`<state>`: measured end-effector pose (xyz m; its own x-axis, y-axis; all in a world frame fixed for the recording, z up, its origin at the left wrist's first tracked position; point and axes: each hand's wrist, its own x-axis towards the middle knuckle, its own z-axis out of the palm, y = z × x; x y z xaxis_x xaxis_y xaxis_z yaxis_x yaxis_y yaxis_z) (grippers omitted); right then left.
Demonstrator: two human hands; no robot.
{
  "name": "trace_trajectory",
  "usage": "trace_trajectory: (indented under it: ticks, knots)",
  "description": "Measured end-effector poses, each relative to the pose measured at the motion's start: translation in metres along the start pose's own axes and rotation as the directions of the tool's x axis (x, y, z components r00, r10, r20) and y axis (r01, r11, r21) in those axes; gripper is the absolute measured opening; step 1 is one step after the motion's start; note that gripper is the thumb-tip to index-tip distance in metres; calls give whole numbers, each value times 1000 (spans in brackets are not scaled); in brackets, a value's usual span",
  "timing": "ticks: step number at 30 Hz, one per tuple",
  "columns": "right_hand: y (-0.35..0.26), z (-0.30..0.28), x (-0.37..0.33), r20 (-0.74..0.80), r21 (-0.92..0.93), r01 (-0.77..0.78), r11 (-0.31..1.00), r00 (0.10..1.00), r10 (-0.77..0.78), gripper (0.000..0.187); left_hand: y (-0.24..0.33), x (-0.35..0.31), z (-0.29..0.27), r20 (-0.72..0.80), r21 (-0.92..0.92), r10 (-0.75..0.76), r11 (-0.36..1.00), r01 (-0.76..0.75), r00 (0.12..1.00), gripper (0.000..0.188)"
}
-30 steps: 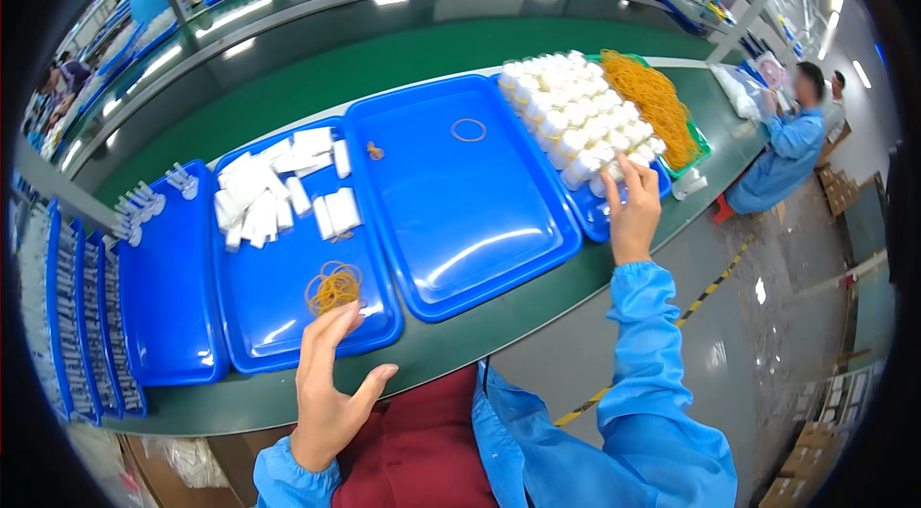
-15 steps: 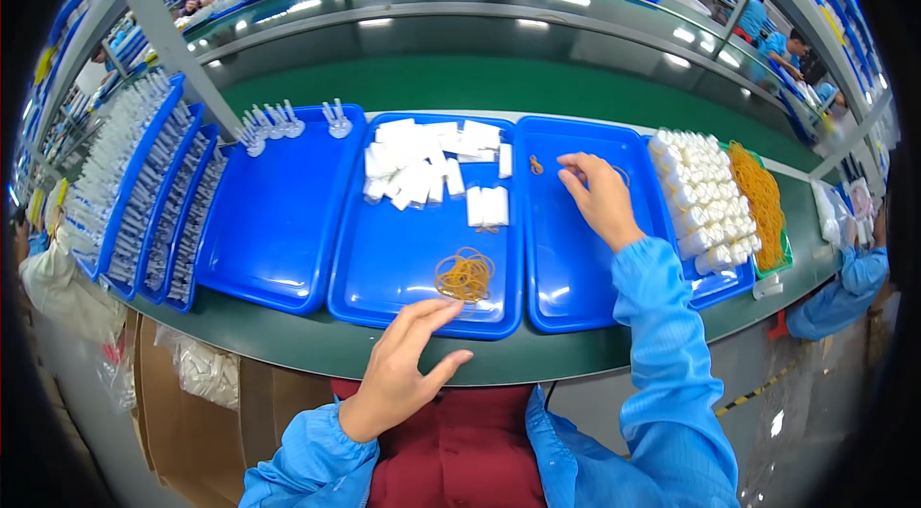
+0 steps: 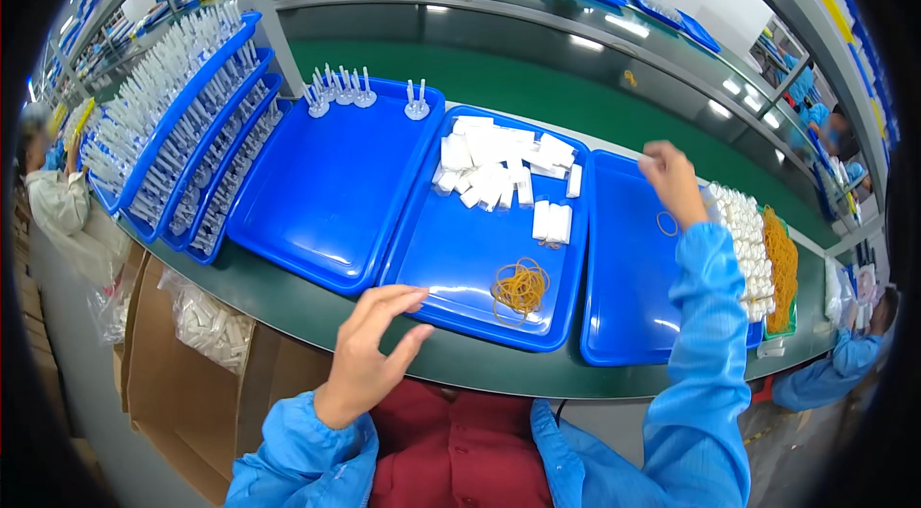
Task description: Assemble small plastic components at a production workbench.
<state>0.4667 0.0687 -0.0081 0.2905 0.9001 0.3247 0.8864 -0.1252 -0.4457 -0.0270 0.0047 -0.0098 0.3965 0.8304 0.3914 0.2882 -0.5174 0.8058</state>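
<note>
My left hand (image 3: 372,350) hovers at the front edge of the middle blue tray (image 3: 422,263), open, thumb apart from the fingers, holding nothing. In that tray lie a heap of small white rectangular pieces (image 3: 489,163), a short row of white pieces (image 3: 552,222) and a tangle of tan rubber bands (image 3: 520,289). My right hand (image 3: 674,184) is raised over the far part of the right blue tray (image 3: 628,287). Its fingers are loosely curled and slightly blurred, with nothing visible in them. Beside it, one rubber band (image 3: 667,223) lies in the tray. Beyond, a small rubber-band clump (image 3: 629,77) shows over the green belt.
At left, tilted blue trays (image 3: 197,115) hold clear stemmed pieces; another blue tray (image 3: 317,191) has several along its far edge. Banded white bundles (image 3: 743,239) and a rubber-band pile (image 3: 780,263) stand at right. A cardboard box (image 3: 182,374) is below; people work across the belt.
The small rubber-band clump has gone from the right tray to over the green belt. My right hand has moved up and away from the tray floor. The whole view has turned.
</note>
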Motion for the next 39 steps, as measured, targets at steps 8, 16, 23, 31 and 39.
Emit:
trace_trajectory:
  ticks: [8, 16, 23, 31, 39]
  knots:
    - [58, 12, -102, -77, -303, -136, 943, 990, 119, 18, -44, 109, -31, 74, 301, 329, 893, -335, 942, 18]
    - [-89, 9, -117, 13, 266, 82, 961, 996, -88, 9, -164, 256, 0, -161, 241, -17, 969, 56, 987, 27]
    - [-136, 40, -106, 42, 42, 183, 982, 982, -184, 26, -144, 260, 18, -111, 214, -97, 970, 119, 989, 16]
    - [-156, 66, -85, 231, -128, 325, 937, 928, -291, 38, -98, 168, -64, 179, 576, -59, 815, -56, 982, 9]
    - [-171, 80, -85, 231, -368, 413, 833, 909, -348, 31, -100, 127, -96, 222, 433, -61, 900, -43, 973, 29]
